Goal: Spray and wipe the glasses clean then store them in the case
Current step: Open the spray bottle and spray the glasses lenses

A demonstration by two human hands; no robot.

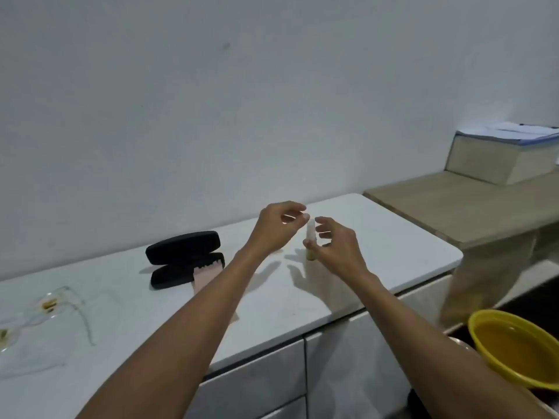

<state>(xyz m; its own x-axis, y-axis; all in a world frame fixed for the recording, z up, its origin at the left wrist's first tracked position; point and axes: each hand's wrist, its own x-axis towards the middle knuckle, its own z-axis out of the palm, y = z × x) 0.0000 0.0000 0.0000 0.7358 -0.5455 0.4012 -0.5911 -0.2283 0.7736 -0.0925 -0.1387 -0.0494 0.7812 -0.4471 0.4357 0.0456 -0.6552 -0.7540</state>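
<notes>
I see the small spray bottle, pale with a yellowish base, standing upright on the white counter. My right hand pinches its middle; left hand fingers are apart near its top. Glasses lie at 9 o'clock, beside the open black case.

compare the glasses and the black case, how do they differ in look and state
The glasses are clear and thin-framed, almost blending into the countertop; the black case is dark, solid and bulky. The glasses lie at the far left; the case sits nearer the hands, open, with a pink cloth at its edge. Both rest untouched on the countertop.
</notes>
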